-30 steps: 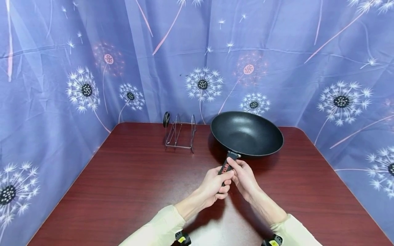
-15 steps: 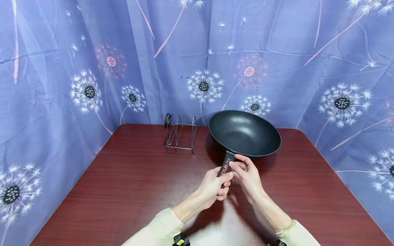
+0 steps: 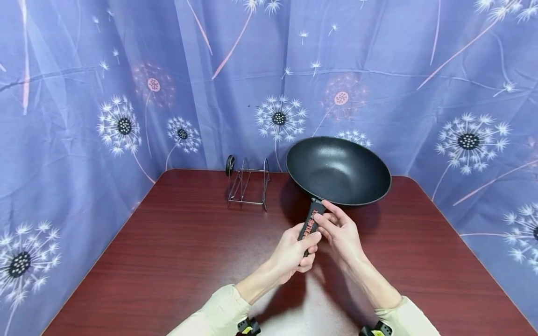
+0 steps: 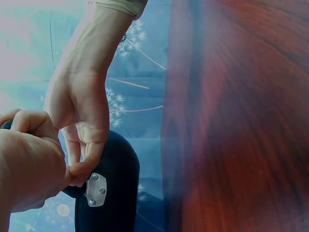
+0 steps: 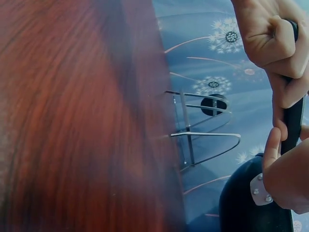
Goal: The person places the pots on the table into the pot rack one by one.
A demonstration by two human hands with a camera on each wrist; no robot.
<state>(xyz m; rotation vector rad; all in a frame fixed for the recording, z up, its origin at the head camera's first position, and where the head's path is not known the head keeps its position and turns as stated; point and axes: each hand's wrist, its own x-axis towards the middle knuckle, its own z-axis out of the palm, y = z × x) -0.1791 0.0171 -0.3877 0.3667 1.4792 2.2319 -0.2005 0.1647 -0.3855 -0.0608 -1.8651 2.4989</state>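
A black wok (image 3: 336, 170) tilts over the back right of the table, its inside facing me and a shadow under it. My left hand (image 3: 294, 254) grips the lower part of its black handle (image 3: 310, 226), which has red lettering. Nearer the bowl, my right hand (image 3: 340, 233) pinches the same handle, thumb on the lettered side and index finger reaching to the handle's top end. Three rivets on a metal bracket (image 4: 96, 190) join handle and bowl in the left wrist view. Some fingers of both hands are hidden behind the handle.
A wire rack (image 3: 247, 186) with a round black disc (image 3: 230, 165) on its left upright stands at the back of the table, left of the wok. The red-brown wooden table (image 3: 168, 261) ends at a blue dandelion-print curtain (image 3: 235, 116) behind and on both sides.
The wok has risen a little, its rim now higher against the curtain. My right hand has shifted its hold, with the index finger now stretched to the handle's top end. My left hand keeps its grip.
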